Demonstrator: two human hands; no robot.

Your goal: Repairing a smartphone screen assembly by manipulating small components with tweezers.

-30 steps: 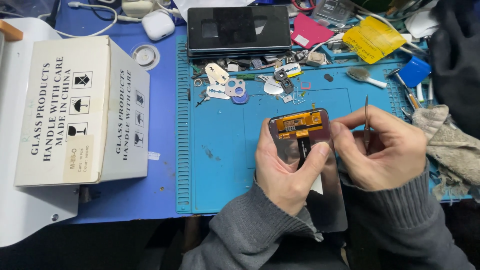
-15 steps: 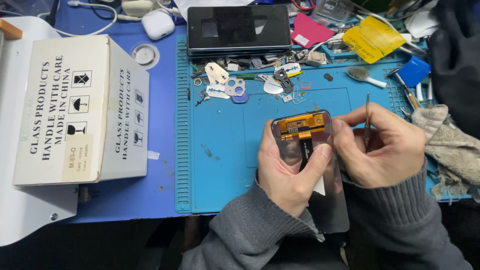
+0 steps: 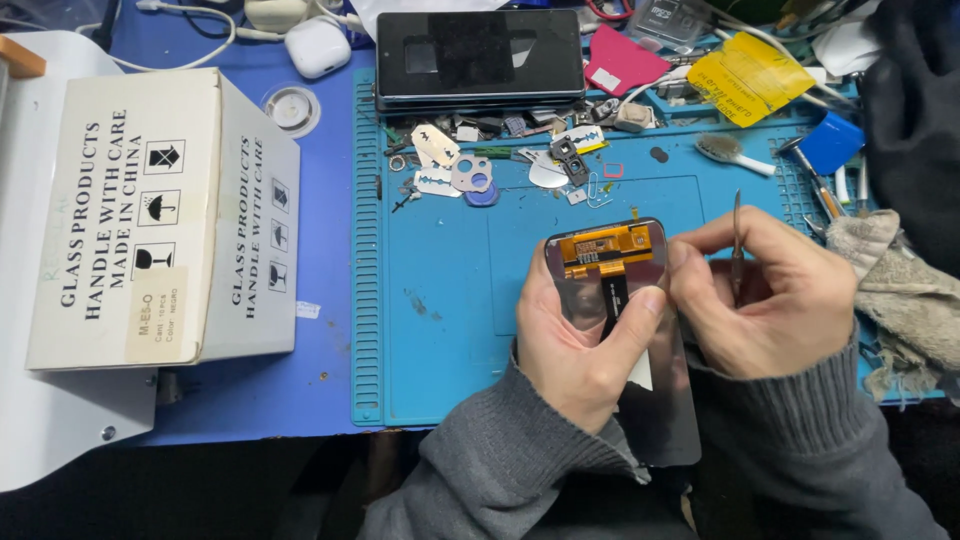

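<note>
Firmly, the left hand [image 3: 575, 345] clasped the phone screen panel [image 3: 620, 330] from its 9 o'clock side, thumb pressed on the black flex strip [image 3: 612, 297] below the orange flex cable [image 3: 608, 248]. The right hand [image 3: 775, 300] was closed around upright tweezers [image 3: 737, 245], its fingertips touching the panel's 3 o'clock edge. The panel lay tilted over the blue work mat [image 3: 440, 300]. I judged the step to be work on the flex connector; next called for a steady tweezer tip at 12 o'clock.
</note>
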